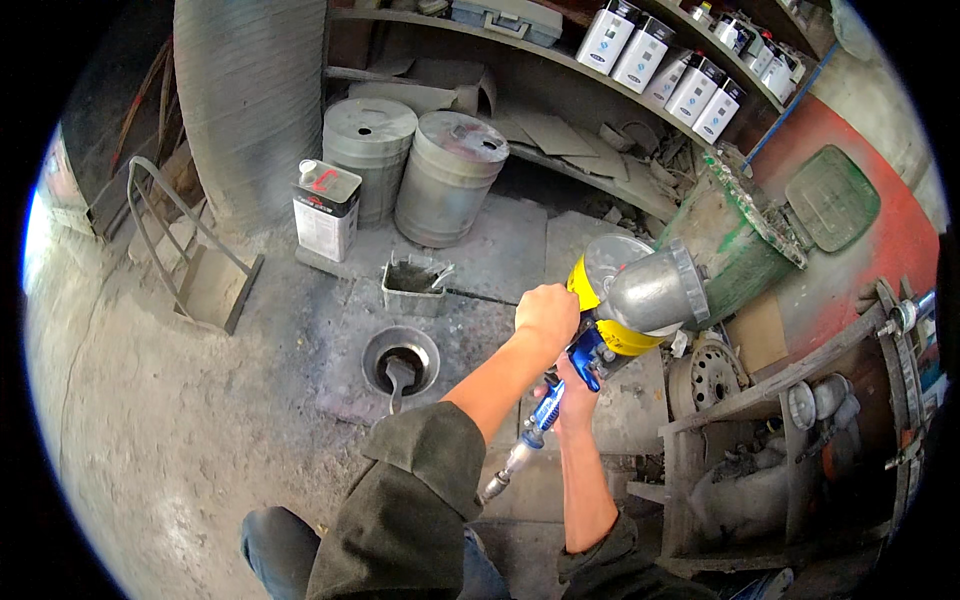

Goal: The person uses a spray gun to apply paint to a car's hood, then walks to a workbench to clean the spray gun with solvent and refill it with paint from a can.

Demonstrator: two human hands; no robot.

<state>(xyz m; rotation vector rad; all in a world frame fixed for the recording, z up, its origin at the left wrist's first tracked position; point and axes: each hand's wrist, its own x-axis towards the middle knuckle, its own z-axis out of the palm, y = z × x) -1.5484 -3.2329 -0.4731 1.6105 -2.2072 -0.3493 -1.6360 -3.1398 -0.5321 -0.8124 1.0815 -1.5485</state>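
Observation:
A blue-handled spray gun [583,357] with a silver cup [652,293] is tilted in front of me. My right hand [575,400] is wrapped round its blue grip, and a silver fitting [522,450] hangs from the grip's end. My left hand [548,318] is closed by the gun's upper end, next to a yellow-banded can [583,283]; what its curled fingers hold is hidden. The cup lies over the can and covers part of it. Left of my hands, a round metal bowl [372,357] with dark contents has a flat-bladed tool [399,376] in it.
A grey rectangular tub [414,300] stands behind the bowl. Farther back are a metal jug-type can [326,225] and two drums [368,150]. A green bin [720,235] stands right, near a wooden rack [680,470]. A metal-framed stand [215,290] is left.

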